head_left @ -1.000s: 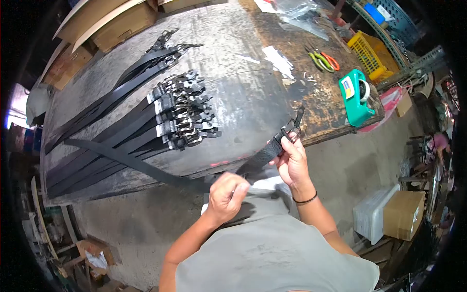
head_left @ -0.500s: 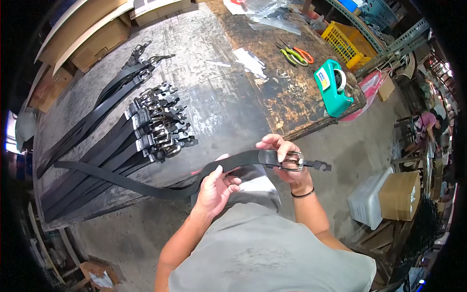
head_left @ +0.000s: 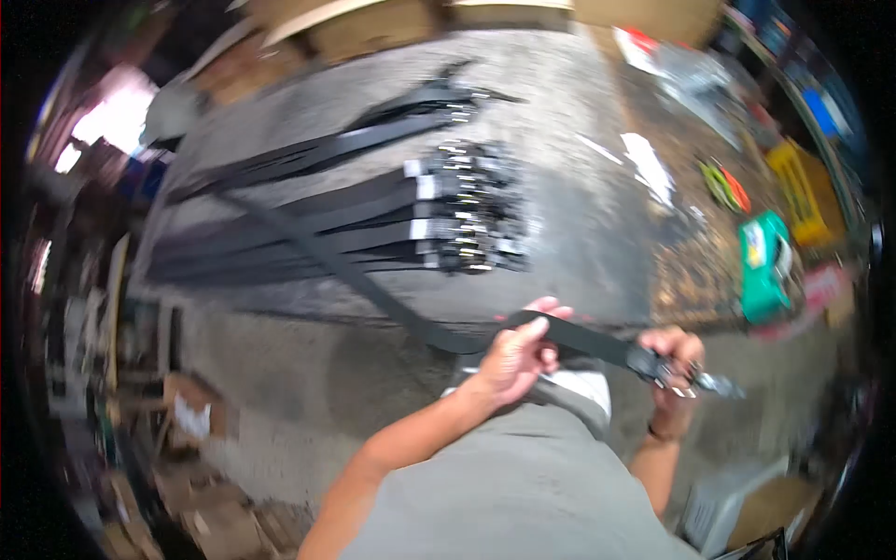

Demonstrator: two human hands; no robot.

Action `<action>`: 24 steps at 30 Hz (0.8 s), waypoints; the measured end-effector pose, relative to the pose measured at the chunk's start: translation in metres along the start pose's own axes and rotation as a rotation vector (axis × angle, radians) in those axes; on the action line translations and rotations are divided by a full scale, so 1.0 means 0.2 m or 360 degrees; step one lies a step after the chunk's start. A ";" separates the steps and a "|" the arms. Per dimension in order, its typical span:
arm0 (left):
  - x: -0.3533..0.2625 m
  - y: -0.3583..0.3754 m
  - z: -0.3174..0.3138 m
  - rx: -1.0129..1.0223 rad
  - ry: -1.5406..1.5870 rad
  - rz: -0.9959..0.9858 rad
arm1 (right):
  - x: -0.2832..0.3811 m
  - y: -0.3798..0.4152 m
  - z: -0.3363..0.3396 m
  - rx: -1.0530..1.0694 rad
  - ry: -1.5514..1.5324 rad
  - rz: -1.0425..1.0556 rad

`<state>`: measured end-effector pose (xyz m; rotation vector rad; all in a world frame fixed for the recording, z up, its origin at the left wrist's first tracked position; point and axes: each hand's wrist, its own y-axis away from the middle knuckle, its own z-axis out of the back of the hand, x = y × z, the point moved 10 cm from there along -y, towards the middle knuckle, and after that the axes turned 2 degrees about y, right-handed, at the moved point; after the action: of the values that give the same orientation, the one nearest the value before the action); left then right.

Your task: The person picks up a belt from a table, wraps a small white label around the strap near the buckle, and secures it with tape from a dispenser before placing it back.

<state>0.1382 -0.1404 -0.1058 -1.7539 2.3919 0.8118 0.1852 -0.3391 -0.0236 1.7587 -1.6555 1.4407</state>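
A long black belt (head_left: 383, 303) runs from the table, over its front edge, to both hands. My left hand (head_left: 518, 353) is closed on the strap, thumb on top and fingers beneath. At the buckle end, my right hand (head_left: 674, 362) wraps its fingers around the belt beside the metal buckle (head_left: 686, 385), which is blurred and partly covered. A thin end piece (head_left: 723, 385) sticks out past that hand. On the table lies a stack of black belts (head_left: 345, 224) with their buckles together at the right. Behind it lies a smaller bunch of black belts (head_left: 327, 149).
The worktable (head_left: 579, 252) bears a green tape dispenser (head_left: 763, 266), pliers with orange and green handles (head_left: 723, 187), white paper pieces (head_left: 649, 168) and clear plastic bags (head_left: 695, 84). Cardboard boxes (head_left: 373, 39) line the back. A yellow crate (head_left: 798, 191) stands at right.
My view has swung left, so the table and belts appear farther right. The right hand's fingers have closed further around the buckle end. Both hands keep hold of the belt.
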 end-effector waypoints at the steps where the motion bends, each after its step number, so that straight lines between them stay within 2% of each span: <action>1: -0.04 0.00 0.02 0.0024 0.0064 -0.0051 | 0.01 0.00 0.00 -0.0048 -0.0057 0.0003; 4: -0.20 0.01 0.09 0.0227 0.0364 -0.0266 | 0.06 0.02 0.01 -0.0290 -0.0148 -0.0113; 6: -0.35 0.04 0.13 0.0257 0.0313 -0.0418 | 0.12 0.04 0.09 -0.0389 0.0058 -0.0114; 8: -0.49 0.07 0.19 0.0364 0.0313 -0.0556 | 0.18 0.05 0.19 -0.0340 0.0201 -0.0115; 9: -0.58 0.09 0.24 0.0158 0.0214 -0.0690 | 0.21 0.10 0.30 -0.0478 0.0008 -0.0131; 10: -0.69 0.10 0.33 -0.0036 0.0094 -0.0996 | 0.23 0.17 0.48 -0.0679 0.0009 -0.0131; 11: -0.77 0.12 0.40 -0.0158 0.0084 -0.1101 | 0.24 0.26 0.66 -0.0879 0.0010 -0.0130; 12: -0.85 0.13 0.45 -0.0280 0.0077 -0.1201 | 0.26 0.33 0.83 -0.1142 0.0208 -0.0112; 13: -0.94 0.17 0.45 -0.0324 0.0201 -0.1259 | 0.32 0.30 0.80 -0.1224 0.0144 0.0027; 14: -1.01 0.18 0.54 -0.0429 0.0352 -0.1306 | 0.34 0.35 0.91 -0.1481 0.0113 -0.0033; 16: -1.19 0.25 0.63 -0.0512 0.0453 -0.1518 | 0.40 0.52 1.35 -0.1583 0.0194 0.0183; 18: -1.35 0.37 0.67 -0.0644 0.0504 -0.1682 | 0.68 0.45 1.04 -0.1271 0.1440 0.0612; 19: -1.43 0.43 0.69 -0.0675 0.0484 -0.1763 | 0.74 0.51 1.11 -0.1310 0.1721 0.0668; 22: -1.66 0.58 0.84 -0.0904 0.0302 -0.1981 | 0.91 0.80 1.55 -0.1368 0.2043 0.0535; 24: -1.74 0.62 0.84 -0.0892 0.0204 -0.1925 | 0.98 0.96 1.92 -0.1324 0.2072 0.0441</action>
<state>0.1054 0.2633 -0.0819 -2.8868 0.7110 1.1342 0.1464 -0.8024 -0.1047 0.0143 -1.3337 1.1983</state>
